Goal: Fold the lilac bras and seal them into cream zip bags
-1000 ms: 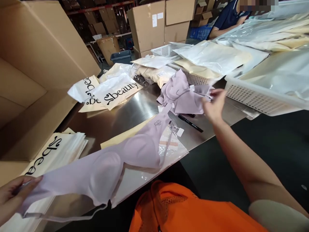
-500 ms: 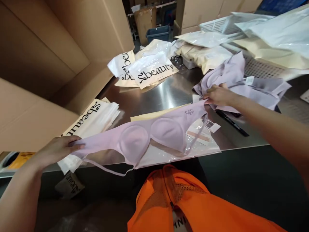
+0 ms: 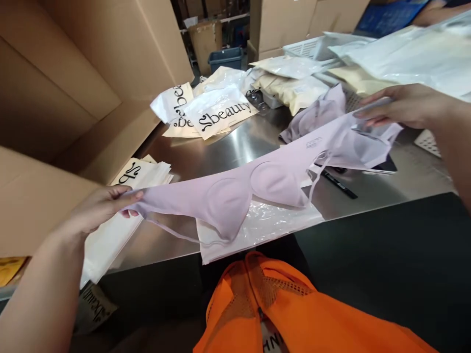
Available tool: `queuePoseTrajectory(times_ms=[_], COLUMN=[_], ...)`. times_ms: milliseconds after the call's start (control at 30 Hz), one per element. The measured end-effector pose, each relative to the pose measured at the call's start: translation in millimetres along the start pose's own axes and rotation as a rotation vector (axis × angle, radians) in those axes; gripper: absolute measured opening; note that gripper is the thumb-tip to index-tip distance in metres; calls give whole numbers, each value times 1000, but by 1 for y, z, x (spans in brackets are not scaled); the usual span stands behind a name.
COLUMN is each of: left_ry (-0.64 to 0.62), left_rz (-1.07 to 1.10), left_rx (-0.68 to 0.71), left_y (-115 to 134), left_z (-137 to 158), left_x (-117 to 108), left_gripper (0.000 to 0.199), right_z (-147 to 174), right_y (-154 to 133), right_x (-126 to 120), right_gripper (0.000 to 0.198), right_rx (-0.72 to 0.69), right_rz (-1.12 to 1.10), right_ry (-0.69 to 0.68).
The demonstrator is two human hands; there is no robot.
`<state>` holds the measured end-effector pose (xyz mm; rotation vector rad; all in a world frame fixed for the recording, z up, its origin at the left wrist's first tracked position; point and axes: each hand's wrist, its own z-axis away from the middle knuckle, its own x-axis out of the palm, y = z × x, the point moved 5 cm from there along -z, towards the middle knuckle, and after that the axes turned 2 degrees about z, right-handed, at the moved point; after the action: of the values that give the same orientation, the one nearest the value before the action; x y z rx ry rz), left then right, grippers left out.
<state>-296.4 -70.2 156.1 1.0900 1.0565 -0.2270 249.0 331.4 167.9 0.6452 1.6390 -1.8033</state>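
A pale lilac bra (image 3: 228, 196) is stretched out between my two hands, its cups facing me and its thin straps hanging down. My left hand (image 3: 106, 206) pinches one end of the band near the open carton. At the other end, farther right and higher, my right hand (image 3: 401, 108) grips the band. Under the bra lies a clear plastic bag (image 3: 265, 225) on the metal table. More lilac garments (image 3: 316, 115) are heaped behind the right part of the band, partly hidden by it. A black pen (image 3: 338, 185) rests below them.
A large open cardboard box (image 3: 147, 44) stands at the left. Printed "beauty" bags (image 3: 224, 115) lie at the back, and a stack of white bags (image 3: 110, 240) by my left hand. A white basket (image 3: 301, 47) with filled packages (image 3: 397, 54) is at the back right.
My right hand has moved right and up, pulling the bra's band longer and lifting it. My left hand keeps its hold. The view has shifted a little to the right.
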Motion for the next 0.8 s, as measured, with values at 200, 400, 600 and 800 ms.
queuePoseTrajectory(times_ms=[200,400,600,800], left_ry=[-525,-624,-208,72], left_rz=[576,755,739,555], left_rx=[-45,-107,-148,-133], left_y=[139,171,93,6], left_z=[2,-26,-18,31], left_x=[125,180,118,81], left_gripper=[36,51,48,29], right_z=[32,116,180,208], right_y=[-57,-143,-170,-46], right_x=[11,68,102,160], right_gripper=[48,63,52,30], right_rx=[-38,-348,-608,-180], right_rz=[-186,-221,-522,-735], right_ry=[28,-178,-654,-794])
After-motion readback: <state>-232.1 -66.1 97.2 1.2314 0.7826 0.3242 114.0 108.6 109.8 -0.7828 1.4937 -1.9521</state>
